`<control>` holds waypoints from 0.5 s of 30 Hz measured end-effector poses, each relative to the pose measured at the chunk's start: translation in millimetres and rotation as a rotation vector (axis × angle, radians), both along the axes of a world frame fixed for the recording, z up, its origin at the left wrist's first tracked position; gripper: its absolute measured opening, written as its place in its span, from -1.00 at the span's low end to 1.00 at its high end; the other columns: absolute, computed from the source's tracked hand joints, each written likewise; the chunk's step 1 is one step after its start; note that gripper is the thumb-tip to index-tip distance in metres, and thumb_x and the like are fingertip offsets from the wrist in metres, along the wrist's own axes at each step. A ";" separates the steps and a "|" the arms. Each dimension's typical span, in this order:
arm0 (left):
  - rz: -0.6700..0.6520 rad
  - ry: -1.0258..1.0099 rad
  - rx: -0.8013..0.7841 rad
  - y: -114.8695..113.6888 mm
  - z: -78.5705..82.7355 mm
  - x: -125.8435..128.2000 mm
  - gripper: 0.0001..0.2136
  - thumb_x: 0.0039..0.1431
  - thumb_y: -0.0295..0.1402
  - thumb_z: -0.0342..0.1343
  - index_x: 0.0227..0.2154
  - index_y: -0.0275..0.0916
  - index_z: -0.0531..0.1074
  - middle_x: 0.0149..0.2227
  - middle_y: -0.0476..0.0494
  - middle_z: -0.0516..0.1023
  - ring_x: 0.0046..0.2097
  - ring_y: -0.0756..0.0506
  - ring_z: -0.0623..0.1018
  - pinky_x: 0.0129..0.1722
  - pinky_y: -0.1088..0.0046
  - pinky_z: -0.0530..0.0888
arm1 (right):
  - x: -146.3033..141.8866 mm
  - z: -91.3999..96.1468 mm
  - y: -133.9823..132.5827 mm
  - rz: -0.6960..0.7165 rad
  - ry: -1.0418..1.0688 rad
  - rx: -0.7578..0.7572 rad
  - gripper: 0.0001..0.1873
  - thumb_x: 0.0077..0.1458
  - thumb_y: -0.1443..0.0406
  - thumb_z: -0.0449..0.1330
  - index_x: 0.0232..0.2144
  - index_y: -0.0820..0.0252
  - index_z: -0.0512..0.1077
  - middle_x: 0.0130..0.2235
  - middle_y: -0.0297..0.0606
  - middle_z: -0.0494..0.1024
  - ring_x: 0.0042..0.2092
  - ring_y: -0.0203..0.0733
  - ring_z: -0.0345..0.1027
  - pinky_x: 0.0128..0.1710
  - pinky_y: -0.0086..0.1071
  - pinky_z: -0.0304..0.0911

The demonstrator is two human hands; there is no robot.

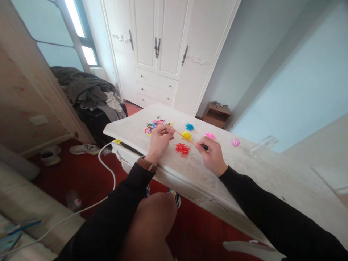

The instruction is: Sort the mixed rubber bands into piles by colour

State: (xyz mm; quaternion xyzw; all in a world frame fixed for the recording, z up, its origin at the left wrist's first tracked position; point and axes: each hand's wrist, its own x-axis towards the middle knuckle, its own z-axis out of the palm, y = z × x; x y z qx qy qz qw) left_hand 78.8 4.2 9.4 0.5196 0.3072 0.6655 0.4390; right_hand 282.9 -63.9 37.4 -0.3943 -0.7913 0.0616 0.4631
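Note:
My left hand and my right hand rest on a white table, both closed in a pinch. Between them runs a thin orange band, pulled taut from one hand to the other. Small piles of coloured bands lie around it: red just below the band, yellow and blue behind it, pink by my right hand, and a mixed heap beyond my left hand. Something dark shows under my right fingers; I cannot make it out.
A pink lump and a clear glass on its side lie to the right on the table. A white cable hangs off the left edge. A white wardrobe stands behind, clothes are piled left, shoes lie on the red floor.

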 end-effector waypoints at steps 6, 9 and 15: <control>-0.217 0.321 0.083 -10.6 5.7 3.1 -0.87 0.01 -0.33 0.27 -0.52 -0.29 0.54 -0.54 -0.04 0.50 -0.48 0.02 0.43 -0.44 0.50 0.35 | 0.7 -5.0 4.9 -0.031 0.003 -0.030 -0.78 0.28 0.27 0.20 -0.44 0.14 0.48 -0.43 -0.32 0.50 -0.37 -0.23 0.34 -0.30 -0.33 0.27; -0.319 0.363 0.097 -10.9 5.7 2.8 -0.82 0.06 -0.26 0.30 -0.45 -0.30 0.57 -0.48 -0.07 0.56 -0.45 0.01 0.46 -0.41 0.49 0.38 | 2.9 -7.6 6.6 -0.049 0.003 -0.060 -0.77 0.28 0.23 0.21 -0.43 0.14 0.51 -0.41 -0.31 0.53 -0.36 -0.21 0.37 -0.28 -0.32 0.30; -0.290 0.267 0.050 -7.1 4.5 2.4 -0.71 0.06 -0.18 0.37 -0.26 -0.28 0.57 -0.49 -0.02 0.54 -0.47 0.02 0.50 -0.43 0.51 0.42 | 5.1 -10.7 9.5 -0.023 -0.016 -0.152 -0.84 0.23 0.22 0.27 -0.38 0.14 0.58 -0.38 -0.29 0.59 -0.33 -0.20 0.43 -0.26 -0.31 0.34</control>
